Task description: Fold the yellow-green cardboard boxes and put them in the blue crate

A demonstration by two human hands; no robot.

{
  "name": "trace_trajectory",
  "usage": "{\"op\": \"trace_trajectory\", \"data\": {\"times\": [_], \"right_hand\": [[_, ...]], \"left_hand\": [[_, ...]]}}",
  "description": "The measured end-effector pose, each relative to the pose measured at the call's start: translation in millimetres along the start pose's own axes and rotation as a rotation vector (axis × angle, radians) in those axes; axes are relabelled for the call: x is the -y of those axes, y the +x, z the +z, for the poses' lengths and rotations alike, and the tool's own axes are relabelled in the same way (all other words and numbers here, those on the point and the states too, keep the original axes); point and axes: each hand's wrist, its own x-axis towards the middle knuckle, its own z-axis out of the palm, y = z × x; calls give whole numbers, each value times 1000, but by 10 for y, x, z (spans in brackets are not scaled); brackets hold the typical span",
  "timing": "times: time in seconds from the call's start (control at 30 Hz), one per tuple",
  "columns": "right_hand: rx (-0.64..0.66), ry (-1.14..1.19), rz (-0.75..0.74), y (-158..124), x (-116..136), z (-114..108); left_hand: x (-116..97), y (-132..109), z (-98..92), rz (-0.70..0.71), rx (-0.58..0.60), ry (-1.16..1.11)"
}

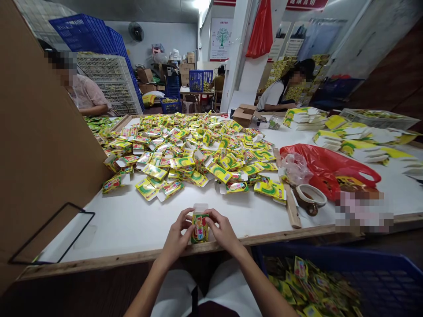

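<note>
Close to the table's front edge, a small green and yellow printed box (199, 229) stands upright with its pale top flap raised. My left hand (180, 232) grips it along the left side, thumb on the printed face. On the other side my right hand (222, 230) has its fingers closed at the upper right edge, near the flap. Beyond both hands spreads a big heap of similar small boxes (185, 163), many with white end flaps sticking out. What is inside the held box cannot be seen.
At left stands a large cardboard sheet (49, 145) by a black wire frame (54, 233). A wooden strip (291, 202), brown mug (310, 198) and red plastic bag (325, 165) lie right. Below right, a blue crate (380, 268) holds boxes. Several people work behind.
</note>
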Motion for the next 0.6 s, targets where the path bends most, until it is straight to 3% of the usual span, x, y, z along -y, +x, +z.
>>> {"op": "trace_trajectory", "data": {"times": [0.13, 0.27, 0.47, 0.6], "right_hand": [[-70, -35, -66, 106, -11, 66], [-155, 58, -60, 107, -24, 160], [-101, -13, -149, 40, 57, 152], [-161, -39, -119, 49, 88, 169]], "left_hand": [[11, 28, -31, 5, -14, 38], [-3, 56, -9, 75, -142, -61], [-68, 72, 28, 86, -177, 14], [-101, 89, 45, 79, -220, 36]]}}
